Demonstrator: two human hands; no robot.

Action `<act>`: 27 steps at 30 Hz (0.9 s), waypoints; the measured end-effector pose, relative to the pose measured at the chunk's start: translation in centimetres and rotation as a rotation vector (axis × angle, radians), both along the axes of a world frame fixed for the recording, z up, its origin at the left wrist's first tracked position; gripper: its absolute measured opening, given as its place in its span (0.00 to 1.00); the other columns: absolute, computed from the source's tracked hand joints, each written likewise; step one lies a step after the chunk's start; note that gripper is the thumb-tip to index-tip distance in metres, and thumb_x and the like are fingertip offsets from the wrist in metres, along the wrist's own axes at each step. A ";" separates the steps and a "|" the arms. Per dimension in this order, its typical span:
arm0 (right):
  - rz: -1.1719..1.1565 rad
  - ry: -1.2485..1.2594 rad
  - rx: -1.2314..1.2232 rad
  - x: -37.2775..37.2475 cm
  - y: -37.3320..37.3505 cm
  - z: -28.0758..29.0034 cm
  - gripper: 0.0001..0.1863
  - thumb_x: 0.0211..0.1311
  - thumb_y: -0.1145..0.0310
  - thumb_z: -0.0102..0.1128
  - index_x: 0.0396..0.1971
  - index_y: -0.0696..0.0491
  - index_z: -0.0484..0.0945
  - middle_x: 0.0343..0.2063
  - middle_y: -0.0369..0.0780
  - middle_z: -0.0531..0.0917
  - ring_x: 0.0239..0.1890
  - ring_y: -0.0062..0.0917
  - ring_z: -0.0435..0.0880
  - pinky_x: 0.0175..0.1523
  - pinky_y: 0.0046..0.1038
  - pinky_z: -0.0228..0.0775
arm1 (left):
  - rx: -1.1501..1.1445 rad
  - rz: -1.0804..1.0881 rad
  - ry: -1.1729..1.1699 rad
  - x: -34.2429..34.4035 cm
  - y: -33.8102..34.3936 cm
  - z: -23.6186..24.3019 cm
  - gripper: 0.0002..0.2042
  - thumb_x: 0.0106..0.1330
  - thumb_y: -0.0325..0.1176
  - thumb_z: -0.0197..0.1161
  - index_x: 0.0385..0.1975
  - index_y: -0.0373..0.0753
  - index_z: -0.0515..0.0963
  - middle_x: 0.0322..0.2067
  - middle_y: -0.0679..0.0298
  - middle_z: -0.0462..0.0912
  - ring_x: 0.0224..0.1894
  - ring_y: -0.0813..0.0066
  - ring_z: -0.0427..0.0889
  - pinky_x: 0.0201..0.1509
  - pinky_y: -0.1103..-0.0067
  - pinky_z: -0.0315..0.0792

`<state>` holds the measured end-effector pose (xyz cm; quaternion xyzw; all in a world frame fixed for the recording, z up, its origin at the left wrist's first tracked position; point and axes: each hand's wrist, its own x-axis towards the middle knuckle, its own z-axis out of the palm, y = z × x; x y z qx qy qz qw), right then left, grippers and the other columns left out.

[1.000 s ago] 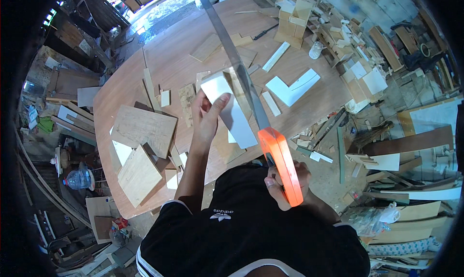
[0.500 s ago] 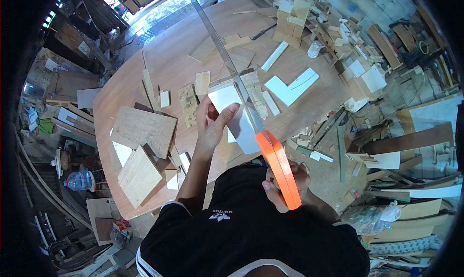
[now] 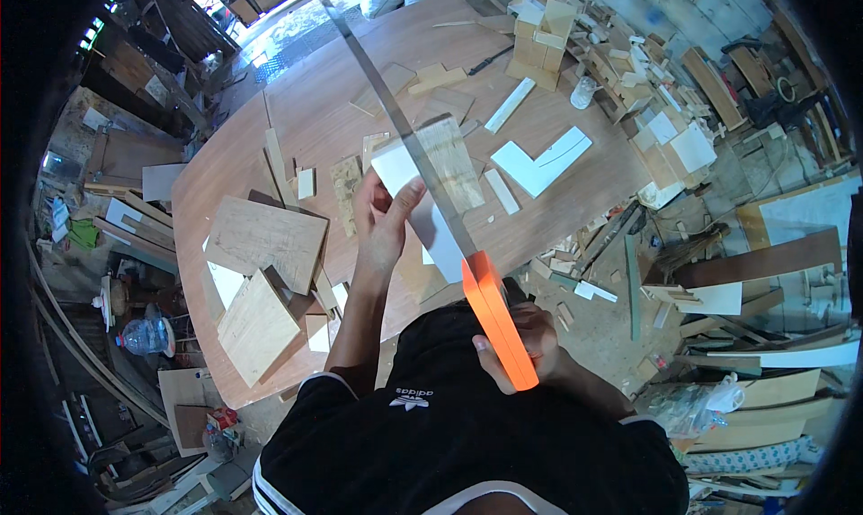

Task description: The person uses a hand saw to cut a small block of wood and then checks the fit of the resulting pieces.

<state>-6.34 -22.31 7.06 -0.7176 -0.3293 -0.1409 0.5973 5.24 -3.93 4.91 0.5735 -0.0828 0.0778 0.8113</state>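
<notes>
My right hand (image 3: 530,335) is wrapped round the orange handle of a handsaw (image 3: 500,324). Its long blade slants up and left across the table, passing over a white board (image 3: 439,236). My left hand (image 3: 387,217) grips that board at its left edge, thumb on top and fingers partly hidden beneath. Beside the blade, a pale wooden block (image 3: 454,160) lies on the table near the board's far end. Whether the teeth touch the board cannot be made out.
The brown table (image 3: 216,155) carries a white L-shaped piece (image 3: 544,163) to the right and plywood panels (image 3: 270,245) to the left. A wooden box-like stack (image 3: 543,48) stands at the far right. Offcuts (image 3: 584,268) litter the floor.
The saw has shifted left, its handle and blade tip both moving that way. The white board and my left hand have moved slightly left too, showing more of the wooden block.
</notes>
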 end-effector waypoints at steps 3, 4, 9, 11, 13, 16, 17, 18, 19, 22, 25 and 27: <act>0.013 0.100 0.134 -0.3 -0.1 0.3 0.15 0.39 0.86 0.59 0.09 0.53 0.63 0.08 0.35 0.66 0.08 0.25 0.68 0.16 0.20 0.56 | 0.079 -0.003 0.017 -0.2 -0.2 0.0 0.14 0.60 0.31 0.62 0.43 0.33 0.72 0.34 0.65 0.80 0.33 0.82 0.77 0.38 0.85 0.70; 0.023 0.123 0.107 -0.4 -0.5 0.3 0.07 0.44 0.83 0.60 0.16 0.57 0.71 0.10 0.36 0.71 0.10 0.25 0.73 0.19 0.24 0.62 | 0.104 -0.007 0.017 -0.2 -0.1 0.2 0.14 0.60 0.30 0.62 0.43 0.33 0.72 0.33 0.65 0.80 0.33 0.82 0.77 0.38 0.84 0.70; 0.089 0.157 0.065 0.3 -0.4 1.3 0.09 0.46 0.82 0.60 0.16 0.57 0.69 0.09 0.35 0.70 0.11 0.24 0.73 0.19 0.24 0.62 | 0.059 0.020 0.001 0.5 0.4 -0.2 0.14 0.60 0.31 0.62 0.43 0.33 0.73 0.32 0.65 0.80 0.33 0.82 0.77 0.38 0.83 0.70; 0.040 0.132 0.002 0.3 -0.1 1.8 0.09 0.46 0.81 0.61 0.16 0.57 0.70 0.10 0.35 0.71 0.11 0.24 0.73 0.19 0.24 0.62 | 0.069 0.014 0.018 0.8 0.7 -0.2 0.14 0.60 0.31 0.62 0.43 0.33 0.73 0.33 0.65 0.80 0.34 0.81 0.77 0.38 0.83 0.70; 0.042 0.141 0.008 -0.1 -0.3 1.5 0.08 0.47 0.80 0.61 0.16 0.57 0.70 0.10 0.35 0.71 0.11 0.24 0.74 0.19 0.24 0.62 | 0.106 -0.036 -0.065 1.0 0.5 -0.3 0.14 0.60 0.31 0.62 0.43 0.32 0.73 0.33 0.64 0.80 0.35 0.81 0.77 0.39 0.82 0.70; 0.040 0.188 0.022 -0.1 -0.4 1.4 0.07 0.47 0.80 0.61 0.18 0.58 0.72 0.10 0.36 0.72 0.12 0.25 0.75 0.19 0.24 0.63 | 0.056 -0.033 0.036 0.7 -0.2 -1.2 0.13 0.60 0.31 0.62 0.43 0.32 0.73 0.33 0.64 0.80 0.34 0.81 0.77 0.39 0.82 0.71; 0.035 0.223 0.030 0.0 -0.4 1.4 0.06 0.47 0.80 0.61 0.18 0.59 0.72 0.10 0.37 0.72 0.12 0.25 0.75 0.19 0.24 0.63 | 0.057 -0.035 0.036 0.6 -0.2 -1.2 0.13 0.60 0.31 0.62 0.43 0.32 0.73 0.33 0.64 0.80 0.34 0.81 0.77 0.39 0.82 0.71; 0.032 0.224 0.031 0.2 -0.3 1.4 0.06 0.47 0.80 0.61 0.18 0.59 0.72 0.10 0.37 0.72 0.12 0.25 0.75 0.19 0.24 0.63 | 0.064 -0.018 0.037 0.6 -0.3 -1.3 0.13 0.60 0.31 0.62 0.42 0.33 0.73 0.33 0.65 0.80 0.34 0.82 0.77 0.39 0.83 0.70; 0.019 0.200 0.009 0.3 -0.3 1.3 0.06 0.47 0.79 0.61 0.18 0.59 0.73 0.11 0.37 0.73 0.12 0.25 0.75 0.19 0.24 0.64 | 0.072 0.000 0.038 0.5 -0.3 -1.3 0.13 0.60 0.31 0.62 0.42 0.33 0.73 0.33 0.65 0.80 0.33 0.82 0.77 0.38 0.83 0.70; 0.004 0.171 -0.009 0.3 0.0 1.4 0.06 0.48 0.79 0.61 0.18 0.59 0.73 0.11 0.37 0.73 0.12 0.25 0.76 0.19 0.23 0.64 | 0.096 -0.024 0.035 1.1 0.5 -1.2 0.13 0.60 0.32 0.63 0.42 0.33 0.74 0.33 0.65 0.80 0.33 0.81 0.77 0.38 0.83 0.70; -0.013 0.152 -0.021 0.3 -0.1 1.5 0.06 0.48 0.79 0.61 0.18 0.59 0.72 0.11 0.38 0.73 0.12 0.25 0.76 0.19 0.22 0.64 | 0.125 -0.050 0.033 1.3 0.2 -1.4 0.13 0.60 0.32 0.62 0.42 0.33 0.74 0.33 0.65 0.80 0.33 0.81 0.77 0.37 0.83 0.70; -0.031 0.141 -0.038 0.3 -0.1 1.5 0.06 0.48 0.79 0.61 0.18 0.59 0.72 0.11 0.38 0.73 0.12 0.25 0.76 0.19 0.22 0.65 | 0.096 -0.030 0.042 0.9 -0.4 -1.5 0.13 0.60 0.31 0.62 0.42 0.33 0.74 0.32 0.65 0.80 0.32 0.81 0.78 0.37 0.84 0.70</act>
